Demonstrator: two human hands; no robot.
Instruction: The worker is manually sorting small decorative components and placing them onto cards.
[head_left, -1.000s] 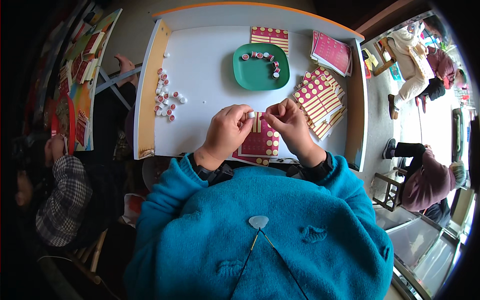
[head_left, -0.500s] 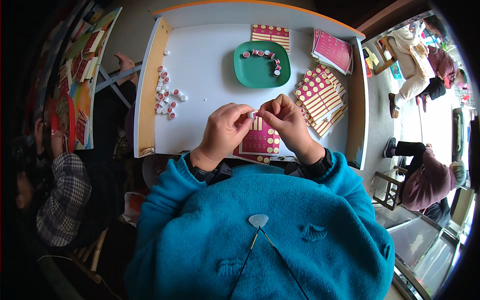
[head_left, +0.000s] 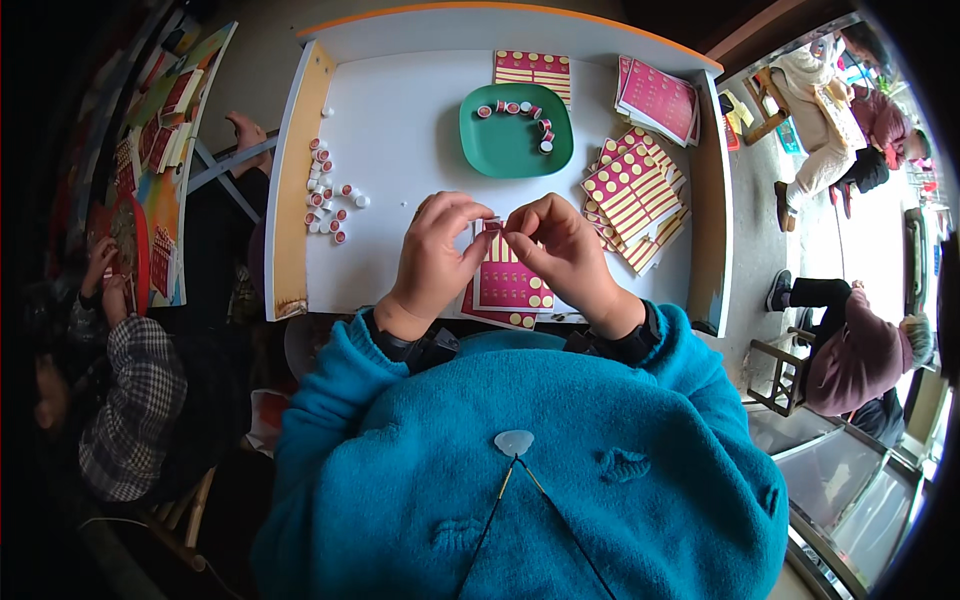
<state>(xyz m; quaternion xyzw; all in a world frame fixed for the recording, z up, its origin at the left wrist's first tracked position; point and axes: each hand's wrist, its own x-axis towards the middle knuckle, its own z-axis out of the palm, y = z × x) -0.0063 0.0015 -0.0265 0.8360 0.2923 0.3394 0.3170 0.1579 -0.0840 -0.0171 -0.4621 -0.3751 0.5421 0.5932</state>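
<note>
My left hand (head_left: 437,255) pinches a small white jar between thumb and fingers, mostly hidden by the fingertips. Thumb and forefinger of my right hand (head_left: 565,250) close on a small dark-red label (head_left: 494,227) against the jar. Below both hands lies a magenta sticker sheet (head_left: 514,287) with cream dots and strips, on top of another sheet. Beyond them, a green square tray (head_left: 515,155) holds several white jars with red labels, set in a curved row. Many similar small jars (head_left: 323,190) lie loose along the left side.
The white work surface (head_left: 400,120) has raised wooden sides and an orange-edged back. Loose sticker sheets (head_left: 632,190) fan out at right, with a stack (head_left: 658,100) behind them. One sheet (head_left: 532,68) lies behind the tray. A person in a checked sleeve (head_left: 135,400) works at the left.
My hands have drawn slightly left and their fingertips have come closer together. The white jar, visible in my left fingers before, is now mostly covered, and the red label sits against it.
</note>
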